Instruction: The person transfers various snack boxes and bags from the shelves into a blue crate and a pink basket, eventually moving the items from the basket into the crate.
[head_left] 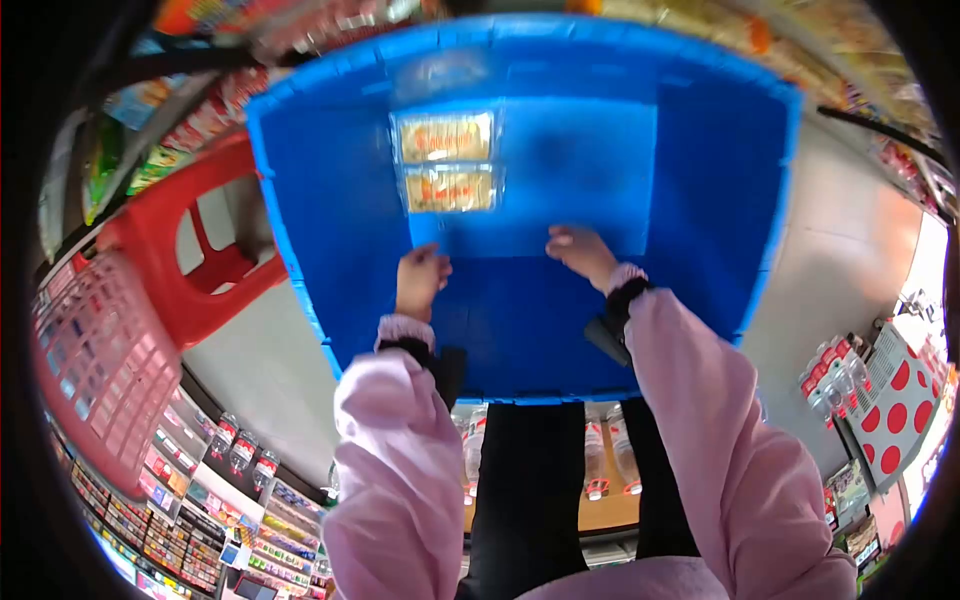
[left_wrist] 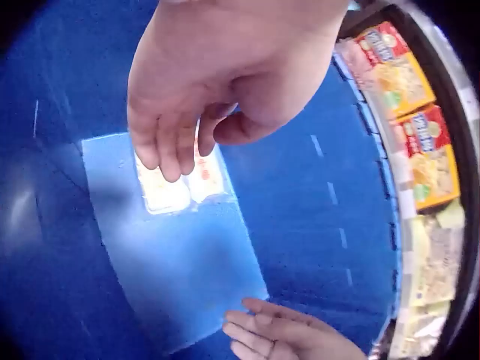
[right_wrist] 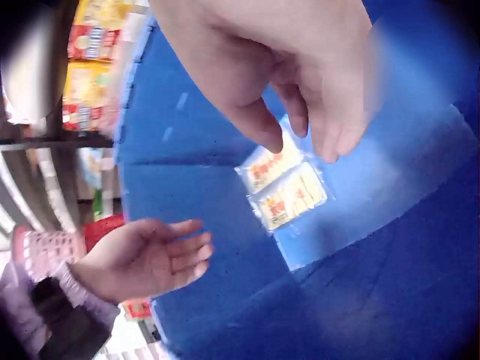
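Two flat, clear-wrapped food packets with red lettering lie side by side on the floor of a blue crate (head_left: 690,200): an upper packet (head_left: 446,137) and a lower packet (head_left: 450,188). Over the near part of the crate, my left hand (head_left: 422,280) hangs with loosely bent fingers and nothing in them. To its right, my right hand (head_left: 583,255) is held inside the crate too, fingers relaxed and holding nothing. In the left wrist view the fingers (left_wrist: 171,150) overlap the packets, though the head view places that hand nearer to me than they are.
A red plastic stool (head_left: 185,250) and a pink perforated basket (head_left: 105,365) stand left of the crate. Shelves of packaged goods (head_left: 175,490) curve round the left. Bottles (head_left: 835,378) and a white box with red dots (head_left: 895,405) are at right. More bottles (head_left: 597,460) sit below the crate.
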